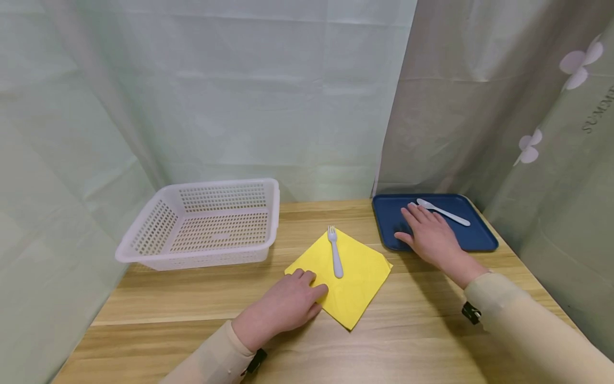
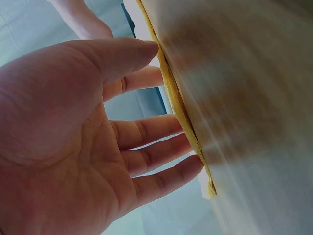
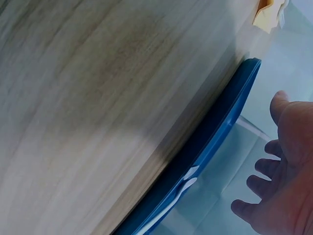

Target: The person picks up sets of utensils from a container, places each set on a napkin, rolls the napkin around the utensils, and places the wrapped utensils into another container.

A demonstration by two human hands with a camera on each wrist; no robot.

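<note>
A yellow napkin (image 1: 362,272), folded into a square, lies cornerwise on the table with a light grey fork (image 1: 336,256) on top, tines pointing away. My left hand (image 1: 284,301) is at the napkin's left edge; in the left wrist view its fingertips (image 2: 188,169) meet that edge, the fingers spread and loosely bent. Over the blue tray (image 1: 479,240) my right hand (image 1: 430,234) is stretched out, palm down and fingers extended, holding nothing. A light grey knife (image 1: 446,212) lies in the tray just beyond those fingers. A second pale piece of cutlery is mostly hidden beneath them.
A white perforated plastic basket (image 1: 273,224) stands at the back left of the wooden table (image 1: 192,304). Light curtains (image 1: 268,96) hang close behind and along both sides.
</note>
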